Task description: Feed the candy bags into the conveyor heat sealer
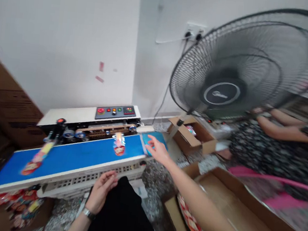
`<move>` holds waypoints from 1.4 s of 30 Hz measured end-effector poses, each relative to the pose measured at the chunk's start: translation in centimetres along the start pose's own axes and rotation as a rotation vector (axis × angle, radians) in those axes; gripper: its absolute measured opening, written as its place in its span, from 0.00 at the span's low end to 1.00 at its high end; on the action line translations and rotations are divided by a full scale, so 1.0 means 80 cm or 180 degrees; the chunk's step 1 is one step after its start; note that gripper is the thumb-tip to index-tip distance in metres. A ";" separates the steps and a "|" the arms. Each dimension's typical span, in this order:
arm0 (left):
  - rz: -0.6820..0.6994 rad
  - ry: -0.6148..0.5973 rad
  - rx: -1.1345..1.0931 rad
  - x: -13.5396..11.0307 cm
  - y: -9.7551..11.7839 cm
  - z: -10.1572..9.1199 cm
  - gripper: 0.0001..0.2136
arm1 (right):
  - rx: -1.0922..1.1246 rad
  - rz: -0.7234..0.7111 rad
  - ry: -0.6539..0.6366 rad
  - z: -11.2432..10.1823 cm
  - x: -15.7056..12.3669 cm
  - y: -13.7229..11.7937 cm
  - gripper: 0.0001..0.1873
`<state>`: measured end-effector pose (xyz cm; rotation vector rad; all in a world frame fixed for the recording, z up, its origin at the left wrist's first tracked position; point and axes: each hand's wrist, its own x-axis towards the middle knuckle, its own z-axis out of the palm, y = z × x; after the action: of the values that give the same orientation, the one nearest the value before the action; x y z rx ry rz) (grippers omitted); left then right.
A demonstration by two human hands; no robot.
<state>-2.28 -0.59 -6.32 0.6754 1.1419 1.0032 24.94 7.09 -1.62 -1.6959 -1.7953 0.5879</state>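
Observation:
My right hand point(158, 150) hovers at the right end of the blue conveyor belt point(85, 154), fingers apart and holding nothing. Close to my knee, in front of the belt, my left hand point(101, 192) has loosely bent fingers that are not closed on anything. One small clear-wrapped packet point(119, 144) with a red lower end lies on the belt to the left of my right hand. Further left, a longer packet point(37, 158) in yellow, pink and red rests near the sealing machine's point(69, 118) exit side. Motion blurs both packets.
A large standing fan point(221, 93) leans in from the right. Cardboard boxes stand on the floor: a small one point(192, 135) and a large one point(217, 189). Finished-looking packets point(21, 208) pile below the belt's left end. Another person point(274, 141) sits at the right.

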 end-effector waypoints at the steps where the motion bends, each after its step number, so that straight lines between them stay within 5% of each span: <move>1: -0.0024 -0.0059 0.0007 -0.002 0.001 -0.003 0.16 | -0.0085 0.0078 0.0014 -0.025 -0.024 0.011 0.27; 5: -0.0151 -0.0143 0.0063 -0.002 0.003 -0.010 0.15 | -0.0621 0.0838 0.0179 -0.123 -0.141 0.075 0.25; 8: -0.0168 -0.0163 0.0183 0.003 0.000 -0.009 0.14 | -0.1050 0.1747 0.0052 -0.171 -0.250 0.126 0.25; 13: -0.0057 -0.0057 0.0465 0.004 -0.007 -0.005 0.12 | -0.1405 0.2849 -0.0198 -0.199 -0.426 0.173 0.24; 17: -0.0004 -0.0230 0.0659 0.011 -0.014 -0.013 0.08 | -0.1534 0.3374 -0.0210 -0.194 -0.511 0.186 0.23; 21: -0.0070 -0.0293 0.0765 0.019 -0.018 -0.018 0.08 | -0.1484 0.3558 -0.0271 -0.172 -0.534 0.196 0.26; 27: 0.0006 -0.0254 0.0849 0.013 -0.014 -0.007 0.09 | -0.1659 0.3747 -0.0322 -0.141 -0.521 0.214 0.30; 42: 0.0015 -0.0142 0.0640 -0.004 -0.009 0.005 0.11 | -0.1561 0.3133 -0.0670 -0.154 -0.520 0.201 0.20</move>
<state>-1.70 -1.14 -6.69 0.8568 1.2124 0.8799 45.51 -33.79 -8.55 -2.9647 -1.1673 0.7639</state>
